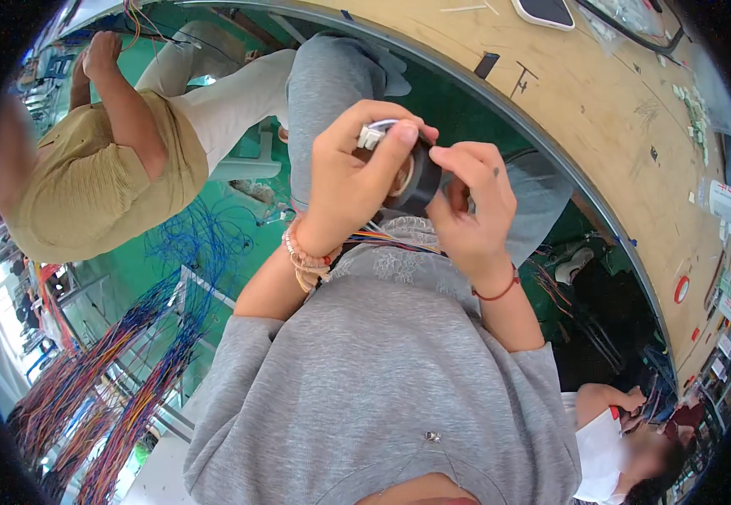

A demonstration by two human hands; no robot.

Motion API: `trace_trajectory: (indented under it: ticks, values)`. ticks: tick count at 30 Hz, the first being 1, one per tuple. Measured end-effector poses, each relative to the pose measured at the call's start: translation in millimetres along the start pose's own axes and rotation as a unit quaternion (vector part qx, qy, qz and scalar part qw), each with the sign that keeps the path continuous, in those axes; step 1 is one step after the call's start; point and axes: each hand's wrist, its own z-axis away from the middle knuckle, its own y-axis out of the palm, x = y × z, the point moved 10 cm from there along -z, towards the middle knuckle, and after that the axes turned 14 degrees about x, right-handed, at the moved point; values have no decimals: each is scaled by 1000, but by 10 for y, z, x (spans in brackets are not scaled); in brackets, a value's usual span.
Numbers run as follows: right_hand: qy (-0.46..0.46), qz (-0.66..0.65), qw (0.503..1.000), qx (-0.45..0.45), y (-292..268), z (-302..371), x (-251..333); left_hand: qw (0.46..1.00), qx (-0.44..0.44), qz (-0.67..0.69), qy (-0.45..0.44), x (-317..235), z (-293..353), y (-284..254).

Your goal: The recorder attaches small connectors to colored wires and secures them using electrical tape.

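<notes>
Head view: your left hand (353, 168) clamps a white connector (370, 137), partly hiding it. Between your hands sits a black tape roll (423, 182), paler inside; whether your right hand (476, 198), at its rim, grips it, I cannot tell.

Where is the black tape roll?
In the head view, the black tape roll is slightly right of centre, between the left hand and right hand.
</notes>
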Motion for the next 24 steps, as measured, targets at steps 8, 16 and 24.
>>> trace_trajectory:
  ticks: [8,16,24]
  values:
    - [-92,143,985,-40,-22,72,242,979,39,164,-117,322,28,72]
    - [323,-455,823,-111,174,361,-449,964,185,-59,182,-261,-20,173]
    - [372,-445,794,181,662,422,-560,991,56,-20,122,-124,-77,2]
